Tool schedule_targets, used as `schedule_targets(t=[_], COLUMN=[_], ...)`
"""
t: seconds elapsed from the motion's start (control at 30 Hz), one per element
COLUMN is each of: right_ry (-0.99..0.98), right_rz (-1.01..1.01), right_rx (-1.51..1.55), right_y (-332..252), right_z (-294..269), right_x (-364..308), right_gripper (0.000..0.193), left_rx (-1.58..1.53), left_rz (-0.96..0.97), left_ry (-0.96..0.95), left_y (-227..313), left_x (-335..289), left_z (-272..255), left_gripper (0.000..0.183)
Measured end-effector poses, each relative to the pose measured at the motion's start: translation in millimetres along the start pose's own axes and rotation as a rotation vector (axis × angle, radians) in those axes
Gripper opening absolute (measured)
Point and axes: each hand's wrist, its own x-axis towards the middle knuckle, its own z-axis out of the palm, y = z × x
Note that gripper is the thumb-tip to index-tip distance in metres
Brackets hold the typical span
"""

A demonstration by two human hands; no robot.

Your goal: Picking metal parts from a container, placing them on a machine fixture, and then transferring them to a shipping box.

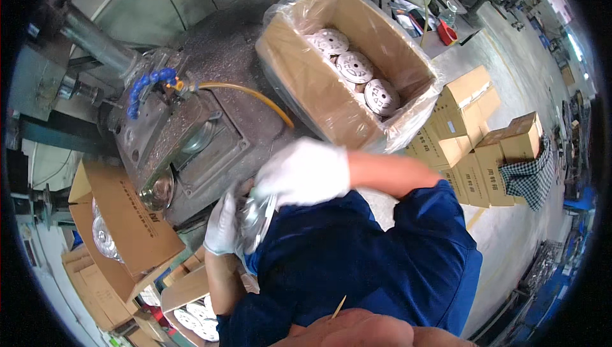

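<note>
Close to my body, my left hand in a white glove grips a shiny round metal disc by its edge, the disc tilted nearly upright. My right hand, also gloved in white, is smeared by motion above the disc's upper edge. Its fingers cannot be made out, nor whether they touch the disc. Ahead and left of my hands is the drilling machine's grey metal table, with another round metal part in its fixture. A shiny cup-shaped metal part sits at the table's near left edge.
A plastic-lined carton ahead holds several pale discs with holes. A blue segmented hose and an orange hose cross the machine. Cartons with discs stand at left; stacked cartons with a checked cloth stand at right.
</note>
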Motion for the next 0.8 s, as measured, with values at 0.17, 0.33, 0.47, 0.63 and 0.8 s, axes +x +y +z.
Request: schedule_targets(t=[0.17,0.33,0.47,0.63,0.8], right_ry=[0.260,0.255,0.142,-0.128,0.024], right_rz=[0.886,1.236,1.489,1.348,1.612], right_rx=[-0.134,0.205,0.235,-0.131,-0.381], right_y=[52,241,302,320,318], right_z=[-143,-160,-121,-87,-71], right_x=[-64,-170,-191,-175,-159], right_gripper=[0.028,0.030,0.039,0.045,0.046], left_rx=[0.129,0.256,0.309,0.163,0.179], left_rz=[-0.293,-0.518,-0.625,-0.758,-0.723], left_ry=[0.168,0.333,0.379,0.734,0.821], left_y=[-37,-103,-120,-176,-213], left_x=[-42,-74,-134,-229,-247], left_z=[-75,-132,-162,-217,-298], left_gripper=[0.080,0.077,0.072,0.073,0.071])
